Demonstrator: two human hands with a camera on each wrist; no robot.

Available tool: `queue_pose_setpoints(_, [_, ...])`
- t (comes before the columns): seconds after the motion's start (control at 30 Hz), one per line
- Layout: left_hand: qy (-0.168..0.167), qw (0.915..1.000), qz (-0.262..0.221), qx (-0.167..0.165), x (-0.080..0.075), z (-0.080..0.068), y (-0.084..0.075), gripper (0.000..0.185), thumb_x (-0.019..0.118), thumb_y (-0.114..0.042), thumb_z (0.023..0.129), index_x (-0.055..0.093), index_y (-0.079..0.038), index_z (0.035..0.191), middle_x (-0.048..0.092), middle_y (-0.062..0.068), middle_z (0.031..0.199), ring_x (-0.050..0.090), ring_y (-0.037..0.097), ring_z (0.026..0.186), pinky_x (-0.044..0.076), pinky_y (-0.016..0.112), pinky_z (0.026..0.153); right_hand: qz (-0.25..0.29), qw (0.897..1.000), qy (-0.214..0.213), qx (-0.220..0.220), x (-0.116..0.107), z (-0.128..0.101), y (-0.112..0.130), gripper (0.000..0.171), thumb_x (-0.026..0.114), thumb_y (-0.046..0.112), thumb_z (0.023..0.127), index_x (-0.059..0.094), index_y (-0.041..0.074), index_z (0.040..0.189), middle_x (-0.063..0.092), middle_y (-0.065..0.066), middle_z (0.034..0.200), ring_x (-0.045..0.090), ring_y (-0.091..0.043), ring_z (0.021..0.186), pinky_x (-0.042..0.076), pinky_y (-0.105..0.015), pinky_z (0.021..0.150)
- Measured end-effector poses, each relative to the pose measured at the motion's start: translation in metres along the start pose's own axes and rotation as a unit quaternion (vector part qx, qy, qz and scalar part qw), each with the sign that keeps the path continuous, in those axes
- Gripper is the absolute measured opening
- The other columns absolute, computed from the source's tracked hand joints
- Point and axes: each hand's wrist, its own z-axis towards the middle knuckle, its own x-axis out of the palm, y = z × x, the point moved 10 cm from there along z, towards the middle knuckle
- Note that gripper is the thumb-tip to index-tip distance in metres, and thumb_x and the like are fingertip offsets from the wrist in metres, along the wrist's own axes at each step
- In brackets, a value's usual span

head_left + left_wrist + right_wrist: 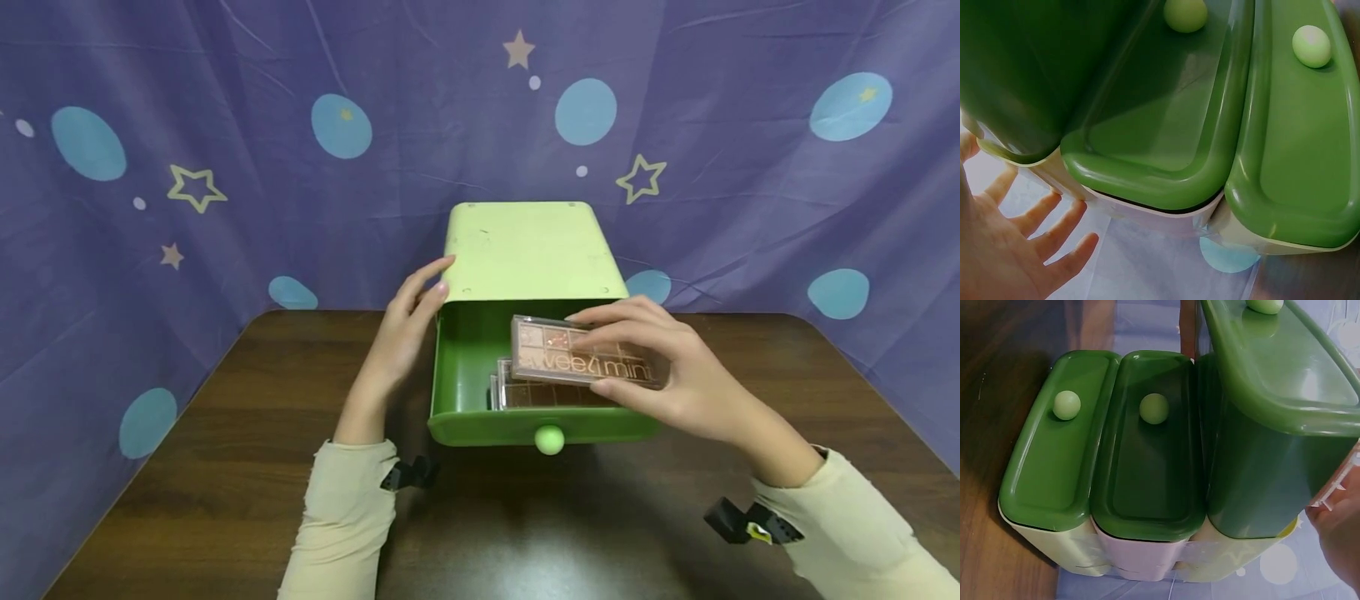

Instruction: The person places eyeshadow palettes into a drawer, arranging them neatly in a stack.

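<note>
Dark wood table (pixel 225 467) — right hand (pixel 675 375) fingers pinch clear palette (pixel 585 354); left hand (pixel 408 321) fingers relaxed on cabinet (pixel 525 250).

1. The pulled-out top drawer (pixel 480 400) is open from above; its left half is bare, leaving room for a hand to reach in.
2. Stacked makeup palettes (pixel 551 393) fill the drawer's right half.
3. The right hand (pixel 675 375) grips another palette (pixel 577 354) just over that stack, blocking it from above.
4. The left hand (pixel 405 329) rests against the cabinet (pixel 525 250) on its left side.
5. The table (pixel 225 467) lies open in front and on both sides.
6. The curtain (pixel 225 125) closes off the back and sides.
</note>
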Motion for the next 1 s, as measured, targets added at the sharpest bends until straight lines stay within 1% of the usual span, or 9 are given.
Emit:
queue_pose_setpoints(0.13, [0.002,1.0,-0.001,0.001,0.0,0.0,0.0,0.044,0.046,-0.025,0.105,0.048,-0.014,0.147,0.04,0.006,0.151,0.044,0.025,0.128,0.038,0.046,0.104,0.002,0.999,0.039,0.034,0.006,0.001,-0.007,0.045,0.08,-0.001,0.078,0.071,0.016,0.119,0.06,-0.003,0.133,0.048,-0.021,0.122,0.041,-0.028,0.095])
queue_pose_setpoints(0.27, [0.002,1.0,-0.002,0.002,0.0,0.0,0.0,0.044,0.046,-0.025,0.105,0.048,-0.013,0.147,0.04,0.007,0.15,0.044,0.025,0.129,0.037,0.047,0.105,0.004,0.997,0.065,0.036,0.01,0.003,-0.008,0.044,0.079,0.001,0.08,0.071,0.017,0.119,0.06,-0.001,0.132,0.049,-0.019,0.124,0.038,-0.029,0.101])
queue_pose_setpoints(0.4, [0.001,1.0,-0.002,0.005,0.0,0.001,0.0,0.044,0.046,-0.023,0.104,0.048,-0.012,0.147,0.041,0.008,0.15,0.044,0.025,0.129,0.037,0.046,0.105,0.001,0.995,0.094,0.036,0.014,0.005,-0.011,0.042,0.079,0.004,0.081,0.071,0.021,0.119,0.061,0.002,0.131,0.052,-0.016,0.122,0.039,-0.027,0.099])
queue_pose_setpoints(0.53, [0.001,1.0,-0.002,0.005,-0.001,0.001,0.001,0.044,0.046,-0.023,0.104,0.048,-0.011,0.147,0.041,0.009,0.149,0.044,0.025,0.128,0.037,0.046,0.104,0.002,0.991,0.124,0.051,0.019,0.009,-0.015,0.04,0.08,0.01,0.083,0.071,0.024,0.119,0.061,0.006,0.13,0.052,-0.013,0.122,0.04,-0.027,0.099])
queue_pose_setpoints(0.63, [0.001,1.0,-0.002,0.006,-0.001,0.001,0.0,0.044,0.046,-0.023,0.104,0.048,-0.012,0.147,0.041,0.008,0.149,0.044,0.024,0.128,0.038,0.046,0.104,0.006,0.988,0.138,0.071,0.023,0.013,-0.018,0.037,0.081,0.015,0.083,0.071,0.025,0.118,0.061,0.009,0.129,0.051,-0.012,0.122,0.04,-0.029,0.1])
queue_pose_setpoints(0.77, [-0.001,1.0,-0.003,0.004,-0.002,0.0,0.001,0.044,0.046,-0.024,0.104,0.048,-0.012,0.147,0.041,0.008,0.15,0.043,0.024,0.129,0.037,0.046,0.104,-0.001,0.984,0.153,0.095,0.027,0.017,-0.022,0.035,0.081,0.024,0.084,0.071,0.027,0.117,0.06,0.012,0.129,0.05,-0.011,0.121,0.041,-0.033,0.099])
queue_pose_setpoints(0.87, [-0.002,1.0,-0.004,0.001,-0.001,0.0,0.002,0.044,0.046,-0.024,0.104,0.048,-0.012,0.147,0.041,0.008,0.15,0.044,0.025,0.129,0.037,0.046,0.104,-0.01,0.982,0.161,0.094,0.029,0.018,-0.023,0.036,0.082,0.027,0.083,0.071,0.027,0.117,0.06,0.012,0.129,0.05,-0.011,0.12,0.041,-0.035,0.097])
queue_pose_setpoints(1.0, [0.0,1.0,-0.005,0.003,0.0,0.001,0.001,0.044,0.046,-0.024,0.104,0.048,-0.012,0.147,0.041,0.007,0.15,0.043,0.025,0.129,0.037,0.046,0.105,-0.014,0.983,0.166,0.082,0.028,0.016,-0.022,0.039,0.083,0.024,0.082,0.071,0.025,0.118,0.06,0.01,0.128,0.05,-0.013,0.119,0.042,-0.033,0.096])
